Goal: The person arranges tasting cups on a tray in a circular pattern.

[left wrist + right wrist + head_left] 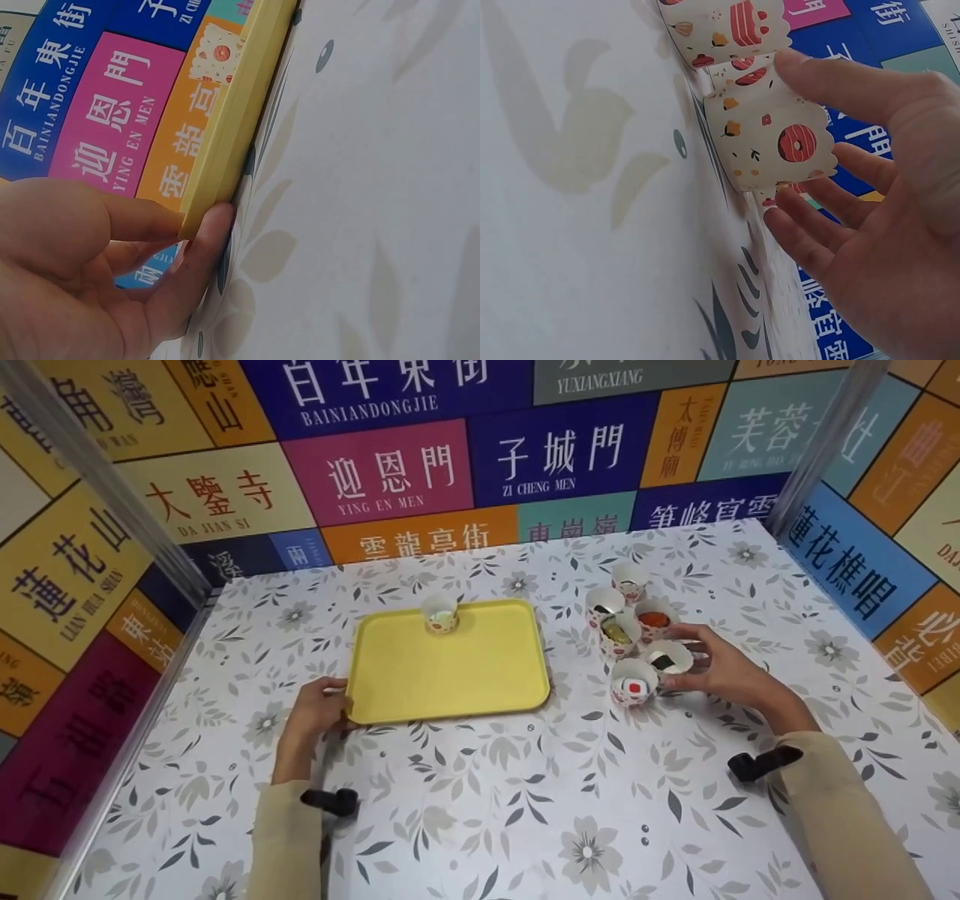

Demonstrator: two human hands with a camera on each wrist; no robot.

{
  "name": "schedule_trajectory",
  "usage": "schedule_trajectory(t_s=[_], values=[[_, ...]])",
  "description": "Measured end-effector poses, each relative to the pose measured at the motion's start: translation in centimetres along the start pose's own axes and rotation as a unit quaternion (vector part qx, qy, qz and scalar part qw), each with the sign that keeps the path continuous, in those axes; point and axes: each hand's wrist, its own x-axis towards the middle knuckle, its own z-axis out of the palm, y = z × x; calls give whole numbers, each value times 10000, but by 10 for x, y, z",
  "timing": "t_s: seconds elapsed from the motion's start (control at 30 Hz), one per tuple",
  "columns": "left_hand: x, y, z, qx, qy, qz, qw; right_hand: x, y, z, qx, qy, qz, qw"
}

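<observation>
My left hand pinches the near left corner of a yellow tray. In the left wrist view the thumb and fingers lie on either side of the tray's edge. My right hand holds a printed paper cup containing a white piece with a dark strip, like a rice ball. The right wrist view shows the thumb at the rim of this cup and the fingers around its other side. Right beside it is a cup with a white piece and a red square.
Behind the held cup stand several more cups, among them one with red contents and one with greenish contents. Another cup sits at the tray's far edge. Colourful panels enclose the flower-patterned table.
</observation>
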Motion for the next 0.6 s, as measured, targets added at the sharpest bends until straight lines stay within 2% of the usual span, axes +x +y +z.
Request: schedule_trajectory(t_s=[0.27,0.6], values=[[-1,1,-1,6,-10,-87,10000,2,-2,5,-171,23,-32,9998],[-4,2,0,17,-44,-89,9999,4,-5,9,-474,76,321,9983]])
